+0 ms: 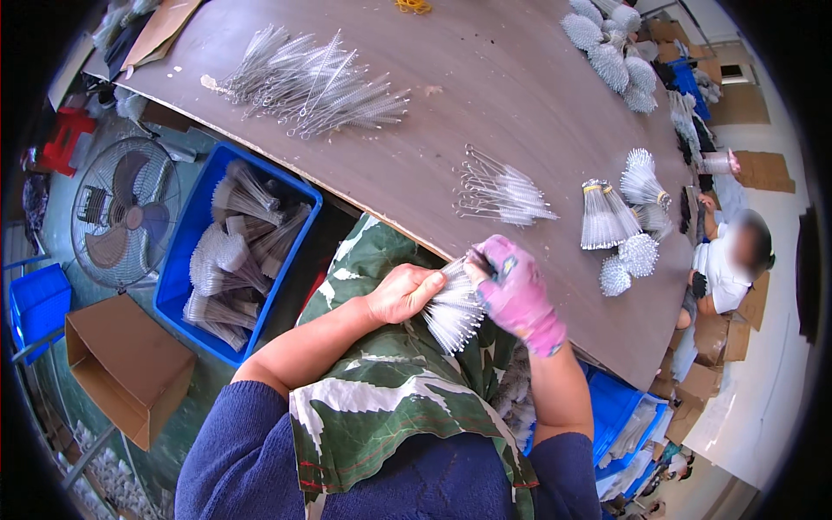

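Over my lap, at the table's edge, a fanned bundle of thin white straw brushes [455, 314] points its bristle ends down toward me. My bare left hand [404, 293] is closed around its left side, thumb on top. My right hand [520, 295], in a pink patterned glove, has its fingers curled on the bundle's gathered upper end; its fingertips are partly hidden. Just beyond, a small loose group of brushes with wire loop handles [507, 192] lies on the table. To its right are several banded bundles [609, 217].
The brown table [381, 173] holds a large brush pile [312, 87], more bundles [611, 56] and yellow bands [413, 5]. At left stand a blue crate [165, 303] of bundles, a fan [130, 212] and a cardboard box [130, 364]. Another person [724, 273] sits at right.
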The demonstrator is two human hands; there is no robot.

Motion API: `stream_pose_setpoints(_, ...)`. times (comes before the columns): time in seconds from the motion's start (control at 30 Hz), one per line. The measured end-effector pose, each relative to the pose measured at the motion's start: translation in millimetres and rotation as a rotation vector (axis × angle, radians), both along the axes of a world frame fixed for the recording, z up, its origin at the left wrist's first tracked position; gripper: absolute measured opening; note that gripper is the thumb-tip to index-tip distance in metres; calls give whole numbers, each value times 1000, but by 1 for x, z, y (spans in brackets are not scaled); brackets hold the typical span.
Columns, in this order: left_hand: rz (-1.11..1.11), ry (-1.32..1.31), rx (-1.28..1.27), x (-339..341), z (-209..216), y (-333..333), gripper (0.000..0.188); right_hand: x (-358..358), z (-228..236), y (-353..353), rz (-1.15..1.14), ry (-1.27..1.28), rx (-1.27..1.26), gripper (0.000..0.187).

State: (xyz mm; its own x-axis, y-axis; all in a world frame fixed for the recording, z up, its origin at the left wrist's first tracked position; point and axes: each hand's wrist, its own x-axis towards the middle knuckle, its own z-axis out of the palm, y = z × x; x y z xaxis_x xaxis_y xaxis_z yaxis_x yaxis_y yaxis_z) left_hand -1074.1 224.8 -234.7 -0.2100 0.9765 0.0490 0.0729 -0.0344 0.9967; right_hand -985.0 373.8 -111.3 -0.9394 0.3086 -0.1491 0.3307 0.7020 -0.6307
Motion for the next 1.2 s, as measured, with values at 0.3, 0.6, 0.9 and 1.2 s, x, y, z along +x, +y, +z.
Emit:
stream_pose_setpoints(0.3,96,86,-23,-1,8,6,38,19,-1,-12,-353,370,249,16)
stream_pose_setpoints(0.6,105,5,-78,-2,5,2,39,14,-29,40,-658,605,-116,11)
stream_pose_setpoints(0.9,111,-56,-72,-2,5,3,39,8,-4,12,-89,171,-267,16)
stream_pose_setpoints(1.2,79,-52,-79,-2,11,0,38,-6,3,7,144,8,63,26)
